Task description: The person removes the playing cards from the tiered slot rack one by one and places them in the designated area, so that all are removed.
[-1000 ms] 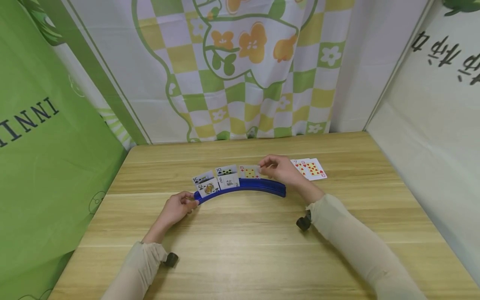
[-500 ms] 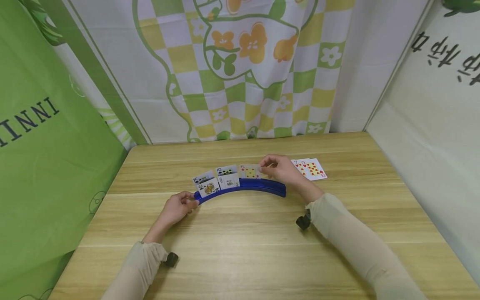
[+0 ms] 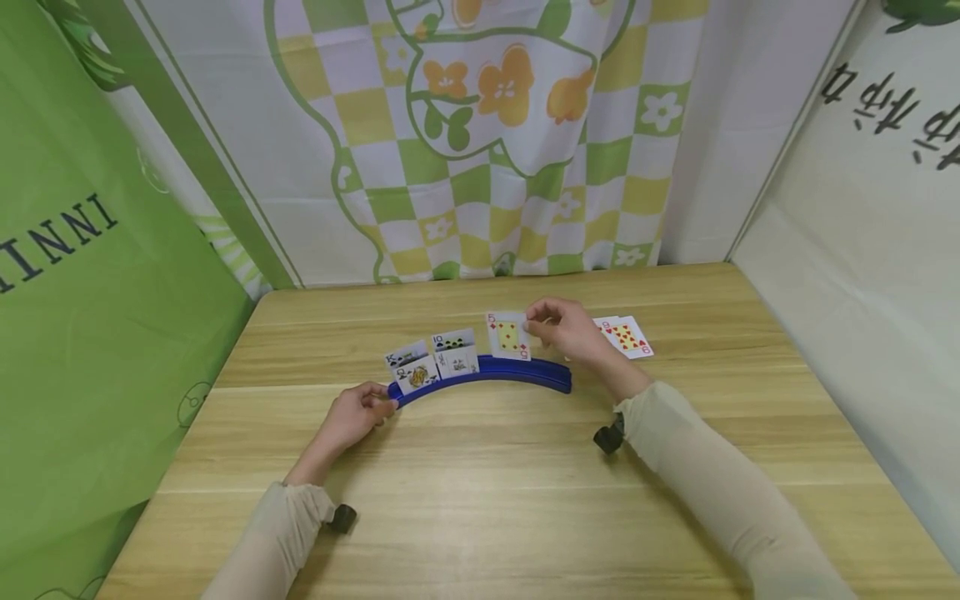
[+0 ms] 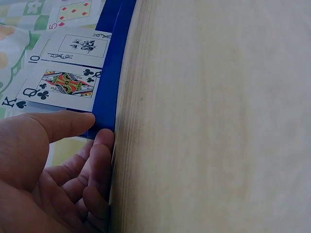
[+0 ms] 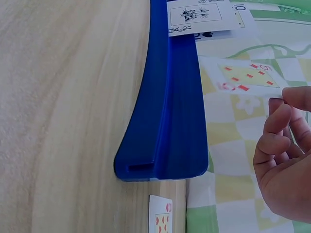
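Note:
A curved blue card holder (image 3: 525, 372) lies on the table. My left hand (image 3: 360, 417) pinches its left end, thumb on top and fingers below, as the left wrist view shows. My right hand (image 3: 572, 335) pinches the five of diamonds (image 3: 509, 337) by its right edge, between thumb and fingertips. In the right wrist view this card hangs apart from the holder, on its far side. A queen of clubs (image 3: 417, 377) and a joker (image 3: 458, 363) stand in the holder's front row. Behind them are a king of spades (image 3: 407, 354) and a ten of spades (image 3: 453, 339).
Right of the holder, a nine of hearts (image 3: 628, 337) lies face up, overlapping another card that my right hand partly covers. A patterned curtain (image 3: 487, 208) hangs at the table's far edge. A green panel (image 3: 112, 333) borders the left side.
My right hand has raised the five of diamonds and shifted it slightly right, and the card now faces the head view more fully. My left hand has stayed on the holder.

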`<action>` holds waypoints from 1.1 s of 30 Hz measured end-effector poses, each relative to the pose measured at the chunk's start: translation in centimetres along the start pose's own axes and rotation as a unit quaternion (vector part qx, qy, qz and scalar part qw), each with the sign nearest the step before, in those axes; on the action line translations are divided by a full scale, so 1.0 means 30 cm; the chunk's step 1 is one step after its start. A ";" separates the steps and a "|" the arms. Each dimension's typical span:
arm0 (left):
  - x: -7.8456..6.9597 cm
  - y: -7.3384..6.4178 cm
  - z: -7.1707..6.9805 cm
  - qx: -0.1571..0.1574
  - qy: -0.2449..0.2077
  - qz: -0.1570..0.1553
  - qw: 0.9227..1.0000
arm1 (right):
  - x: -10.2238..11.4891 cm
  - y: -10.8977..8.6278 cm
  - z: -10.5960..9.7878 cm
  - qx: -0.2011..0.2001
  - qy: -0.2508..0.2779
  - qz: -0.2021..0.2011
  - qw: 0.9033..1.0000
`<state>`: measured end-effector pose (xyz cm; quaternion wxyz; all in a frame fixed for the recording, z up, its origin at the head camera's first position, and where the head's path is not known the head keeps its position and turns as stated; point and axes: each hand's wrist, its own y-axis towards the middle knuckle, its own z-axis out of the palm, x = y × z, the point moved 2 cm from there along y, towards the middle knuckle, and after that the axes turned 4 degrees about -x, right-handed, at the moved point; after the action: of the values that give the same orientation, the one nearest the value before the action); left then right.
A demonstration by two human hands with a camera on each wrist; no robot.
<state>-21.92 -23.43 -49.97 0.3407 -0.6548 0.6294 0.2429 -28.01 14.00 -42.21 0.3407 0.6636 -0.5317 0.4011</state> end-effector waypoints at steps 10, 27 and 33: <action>-0.001 -0.002 0.001 0.000 0.002 -0.002 1.000 | 0.009 -0.002 -0.018 -0.002 0.011 0.014 1.000; -0.010 -0.008 0.000 -0.003 -0.009 -0.007 1.000 | -0.010 -0.012 -0.071 -0.006 0.006 0.032 0.999; -0.015 -0.010 -0.001 -0.002 -0.010 -0.009 1.000 | -0.017 -0.016 -0.094 -0.014 0.006 0.037 0.999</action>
<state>-21.66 -23.17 -49.57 0.3474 -0.6590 0.6194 0.2476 -28.08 16.80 -41.42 0.3383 0.6360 -0.5593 0.4102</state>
